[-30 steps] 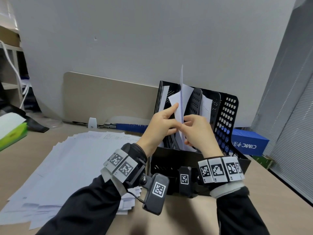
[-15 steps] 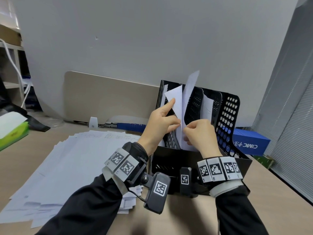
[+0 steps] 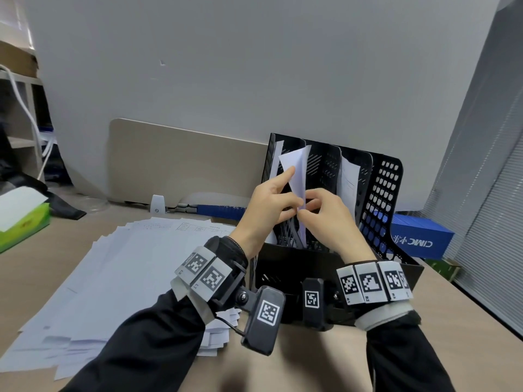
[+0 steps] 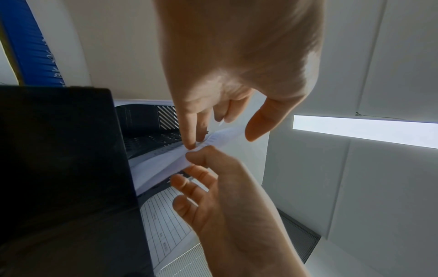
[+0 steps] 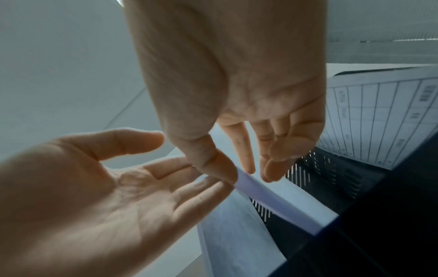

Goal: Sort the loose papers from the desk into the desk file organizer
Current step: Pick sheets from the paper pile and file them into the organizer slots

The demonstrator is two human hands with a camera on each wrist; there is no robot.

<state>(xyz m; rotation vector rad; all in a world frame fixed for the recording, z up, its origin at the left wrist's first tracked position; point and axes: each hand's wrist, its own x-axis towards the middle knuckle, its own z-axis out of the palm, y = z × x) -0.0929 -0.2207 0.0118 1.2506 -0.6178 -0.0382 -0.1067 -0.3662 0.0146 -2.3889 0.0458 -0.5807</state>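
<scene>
A black file organizer [image 3: 390, 199] with several upright slots stands on the desk right of centre. A white sheet [image 3: 297, 171] stands in its second slot from the left, its top about level with the dividers. My right hand [image 3: 305, 205] pinches the sheet's near edge between thumb and fingers, as the right wrist view shows for the right hand [image 5: 238, 173]. My left hand [image 3: 288, 190] lies against the sheet with straight fingers and the thumb apart. Other sheets stand in the first slot and in the third slot, where a printed sheet [image 3: 349, 179] shows. Loose papers [image 3: 127, 273] are spread on the desk to the left.
A blue box [image 3: 418, 239] lies behind and right of the organizer. At the far left sits a green tissue box [image 3: 19, 222]. A beige divider panel [image 3: 184, 162] leans against the wall at the back. Window blinds run along the right side.
The sheet has slid down into the slot; its top stood well above the organizer before and is now about level with the dividers. Both hands have stayed at its near edge.
</scene>
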